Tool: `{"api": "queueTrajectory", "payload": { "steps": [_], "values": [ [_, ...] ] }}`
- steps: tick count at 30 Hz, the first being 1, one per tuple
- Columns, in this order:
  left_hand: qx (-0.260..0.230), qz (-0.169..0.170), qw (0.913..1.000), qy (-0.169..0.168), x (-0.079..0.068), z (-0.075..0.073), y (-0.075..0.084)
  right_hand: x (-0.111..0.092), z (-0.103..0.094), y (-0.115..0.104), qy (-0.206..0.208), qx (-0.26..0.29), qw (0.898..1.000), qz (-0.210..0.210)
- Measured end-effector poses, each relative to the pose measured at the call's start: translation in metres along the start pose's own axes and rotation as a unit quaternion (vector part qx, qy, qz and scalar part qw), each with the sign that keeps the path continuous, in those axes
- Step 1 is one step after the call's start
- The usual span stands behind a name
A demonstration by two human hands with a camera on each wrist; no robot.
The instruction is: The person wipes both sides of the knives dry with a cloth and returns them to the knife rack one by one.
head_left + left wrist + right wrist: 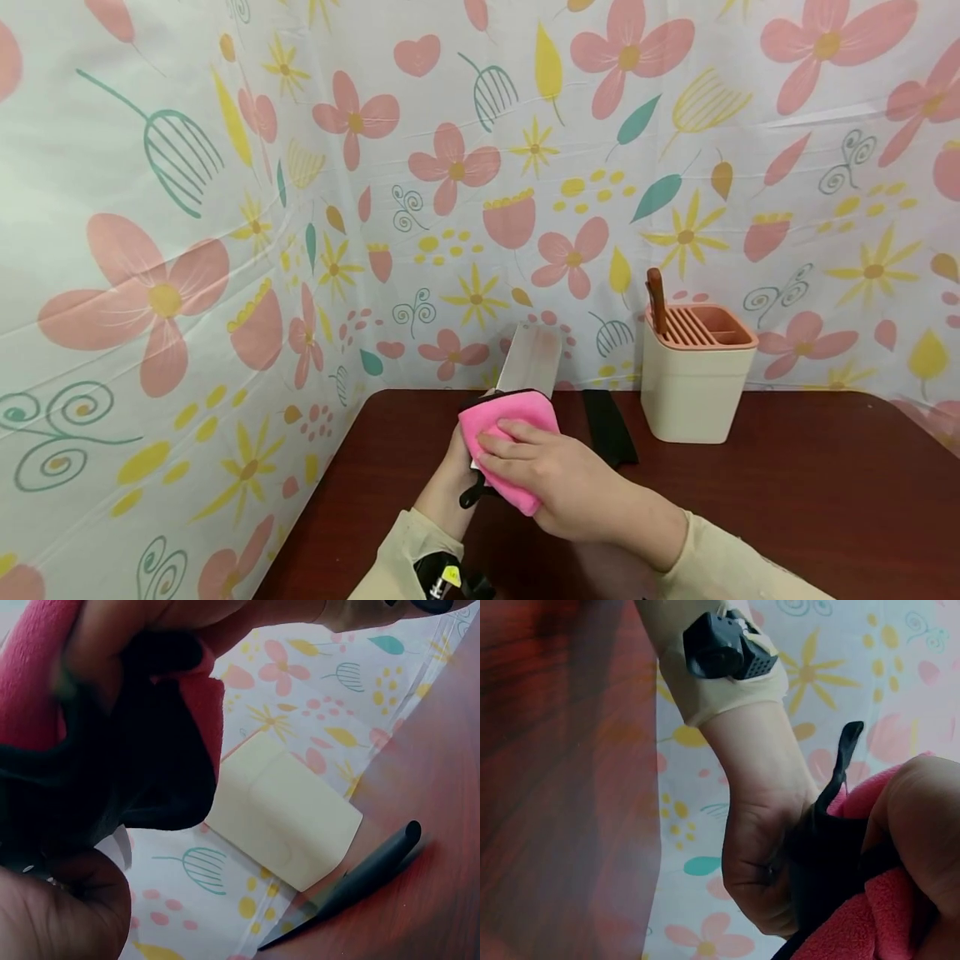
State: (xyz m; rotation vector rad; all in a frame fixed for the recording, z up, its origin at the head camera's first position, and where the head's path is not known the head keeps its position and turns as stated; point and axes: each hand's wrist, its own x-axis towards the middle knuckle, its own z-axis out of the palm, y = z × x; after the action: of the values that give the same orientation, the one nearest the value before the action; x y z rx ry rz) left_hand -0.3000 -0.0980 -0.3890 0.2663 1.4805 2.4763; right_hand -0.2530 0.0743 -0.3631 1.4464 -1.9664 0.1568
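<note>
A pink cloth (510,446) with black edging and a black loop is draped over the lower part of a broad-bladed cleaver (531,358), whose bare metal blade points up and away. My left hand (450,475) grips the cleaver at its lower end, with the handle hidden behind the cloth. From the right, my right hand (566,479) holds the cloth against the cleaver, its fingers spread over the pink face. In the right wrist view, the left hand (761,855) is curled beside the cloth's black side.
A cream knife block (696,392) with a slotted orange top stands at the back right, a brown-handled knife (657,302) in it. A long black object (609,427) lies beside it on the dark red table (810,500). Flowered sheeting hangs behind and at left.
</note>
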Motion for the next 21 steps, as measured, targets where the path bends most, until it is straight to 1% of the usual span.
{"api": "queueTrajectory", "payload": {
  "steps": [2, 4, 6, 8, 10, 11, 13, 15, 16, 18, 21],
  "values": [
    [0.004, -0.033, 0.9989, -0.032, -0.002, 0.001, 0.004, -0.001, -0.001, -0.001, 0.015, -0.001, 1.0, -0.012],
    [0.007, -0.066, 0.996, -0.06, -0.004, 0.001, 0.007, -0.003, -0.001, -0.002, 0.027, 0.004, 0.999, -0.023],
    [0.013, -0.083, 0.9935, -0.077, -0.005, 0.002, 0.009, -0.005, -0.002, -0.003, 0.035, 0.017, 0.999, -0.031],
    [0.022, -0.08, 0.992, -0.095, -0.004, 0.002, 0.011, -0.007, -0.003, -0.004, 0.043, 0.03, 0.998, -0.036],
    [0.033, -0.056, 0.9918, -0.109, -0.002, 0.002, 0.012, -0.01, -0.005, -0.005, 0.053, 0.045, 0.997, -0.04],
    [0.039, -0.042, 0.9923, -0.11, -0.002, 0.002, 0.011, -0.011, -0.006, -0.005, 0.055, 0.052, 0.996, -0.037],
    [0.049, -0.019, 0.9944, -0.092, 0.0, 0.0, 0.009, -0.014, -0.009, -0.005, 0.064, 0.064, 0.995, -0.035],
    [0.058, -0.012, 0.9967, -0.057, 0.003, -0.003, 0.004, -0.018, -0.012, -0.004, 0.068, 0.084, 0.994, -0.025],
    [0.065, -0.014, 0.9973, -0.032, 0.004, -0.005, 0.001, -0.02, -0.014, -0.003, 0.068, 0.096, 0.993, -0.016],
    [0.079, -0.038, 0.9962, 0.0, 0.007, -0.009, -0.005, -0.025, -0.019, -0.001, 0.068, 0.122, 0.99, 0.002],
    [0.108, -0.05, 0.9927, 0.019, 0.012, -0.014, -0.011, -0.033, -0.027, 0.001, 0.064, 0.155, 0.985, 0.04]
  ]
}}
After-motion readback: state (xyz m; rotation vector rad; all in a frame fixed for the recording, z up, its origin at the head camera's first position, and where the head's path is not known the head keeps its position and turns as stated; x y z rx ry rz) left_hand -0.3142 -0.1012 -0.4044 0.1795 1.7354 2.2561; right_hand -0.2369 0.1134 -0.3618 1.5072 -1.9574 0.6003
